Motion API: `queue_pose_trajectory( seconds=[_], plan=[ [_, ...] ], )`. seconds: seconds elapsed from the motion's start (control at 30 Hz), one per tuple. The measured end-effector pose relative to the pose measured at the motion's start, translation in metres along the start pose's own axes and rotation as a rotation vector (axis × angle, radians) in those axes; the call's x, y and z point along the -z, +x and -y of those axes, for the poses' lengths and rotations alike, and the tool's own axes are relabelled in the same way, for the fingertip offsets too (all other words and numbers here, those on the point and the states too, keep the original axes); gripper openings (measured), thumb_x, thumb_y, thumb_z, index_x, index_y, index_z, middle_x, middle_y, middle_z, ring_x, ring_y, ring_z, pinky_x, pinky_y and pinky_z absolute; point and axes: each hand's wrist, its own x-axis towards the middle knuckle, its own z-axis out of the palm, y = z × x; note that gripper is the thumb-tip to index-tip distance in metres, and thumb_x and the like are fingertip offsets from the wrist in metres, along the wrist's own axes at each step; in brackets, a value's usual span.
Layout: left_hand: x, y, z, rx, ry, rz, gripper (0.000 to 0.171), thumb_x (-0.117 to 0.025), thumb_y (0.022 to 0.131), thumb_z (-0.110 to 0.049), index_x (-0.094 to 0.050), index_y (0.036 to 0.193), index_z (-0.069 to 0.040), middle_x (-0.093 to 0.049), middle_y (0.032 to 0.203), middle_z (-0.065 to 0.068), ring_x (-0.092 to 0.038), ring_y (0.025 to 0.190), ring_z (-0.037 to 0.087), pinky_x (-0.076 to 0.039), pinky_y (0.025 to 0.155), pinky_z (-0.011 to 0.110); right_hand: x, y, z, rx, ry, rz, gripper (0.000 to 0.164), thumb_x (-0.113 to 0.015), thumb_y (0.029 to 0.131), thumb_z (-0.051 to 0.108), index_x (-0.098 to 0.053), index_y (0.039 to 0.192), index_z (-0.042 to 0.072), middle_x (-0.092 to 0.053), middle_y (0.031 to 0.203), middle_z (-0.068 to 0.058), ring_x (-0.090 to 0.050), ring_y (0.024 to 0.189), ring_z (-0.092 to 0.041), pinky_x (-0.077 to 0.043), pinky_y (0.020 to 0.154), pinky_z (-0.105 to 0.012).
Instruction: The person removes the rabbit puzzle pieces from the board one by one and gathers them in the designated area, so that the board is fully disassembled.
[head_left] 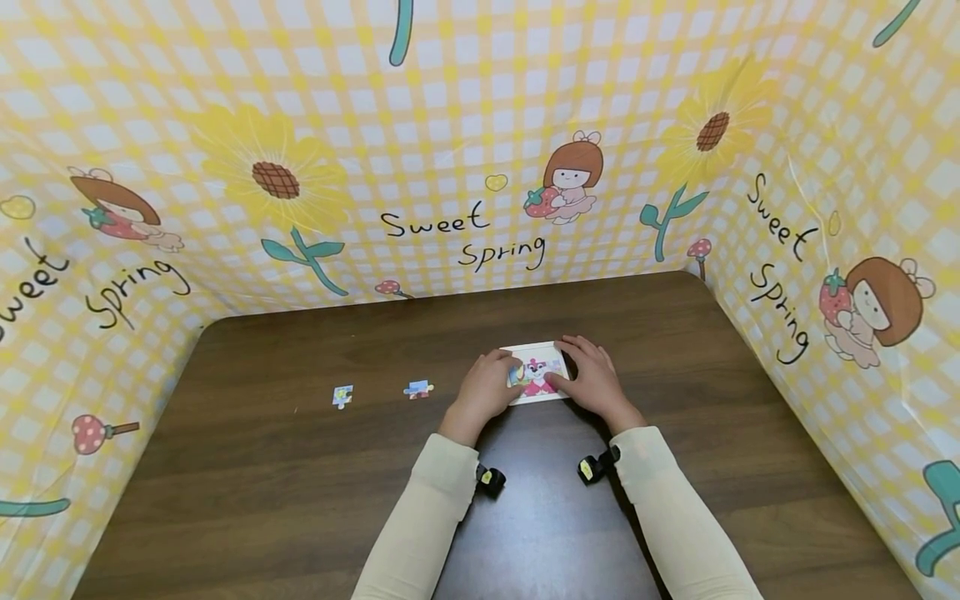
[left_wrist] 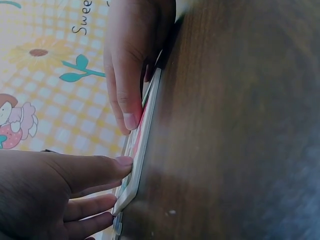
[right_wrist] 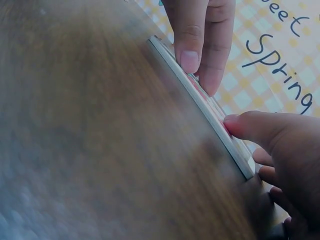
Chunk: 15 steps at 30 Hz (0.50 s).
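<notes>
A small jigsaw puzzle in a white frame point(head_left: 534, 347) lies on the table, showing a pink and white cartoon animal. My left hand point(head_left: 487, 385) holds its left side: the thumb point(left_wrist: 124, 160) rests on the picture while the lower fingers point(left_wrist: 95, 206) reach the frame's end. From the opposite side, my right hand point(head_left: 595, 379) grips the right end, its thumb point(right_wrist: 234, 120) on the picture and its other fingers bent at the outer edge. Both hands cover parts of the picture.
Two loose jigsaw pieces, one nearer point(head_left: 417, 389) and one farther left point(head_left: 342, 396), lie on the brown wooden table point(head_left: 300, 483). Yellow checked cloth point(head_left: 442, 108) with flower and cartoon prints stands around its back and sides.
</notes>
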Motion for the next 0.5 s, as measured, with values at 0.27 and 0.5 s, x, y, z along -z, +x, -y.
queue_pose_trajectory(
  seconds=[0.27,0.5],
  plan=[
    [-0.002,-0.0003,0.0008,0.031,-0.048,-0.003,0.041,-0.073,0.088,-0.027,-0.065,0.124,-0.011,-0.051,0.138,0.012,-0.05,0.125,0.032,-0.04,0.103,0.044,-0.0001,-0.0002,0.0018,-0.004,-0.005,0.002,0.067,-0.07,0.088,0.044,-0.05,0.142,0.011,-0.041,0.149,-0.011,-0.027,0.142,-0.033,-0.01,0.114,-0.056],
    [0.0002,-0.0016,-0.0006,0.03,-0.058,0.005,0.041,-0.073,0.088,-0.026,-0.065,0.124,-0.01,-0.05,0.138,0.013,-0.048,0.126,0.032,-0.039,0.105,0.044,-0.0004,0.0002,0.0052,-0.022,-0.02,-0.013,0.065,-0.069,0.088,0.045,-0.051,0.141,0.011,-0.042,0.149,-0.011,-0.028,0.141,-0.033,-0.012,0.114,-0.056]
  ],
)
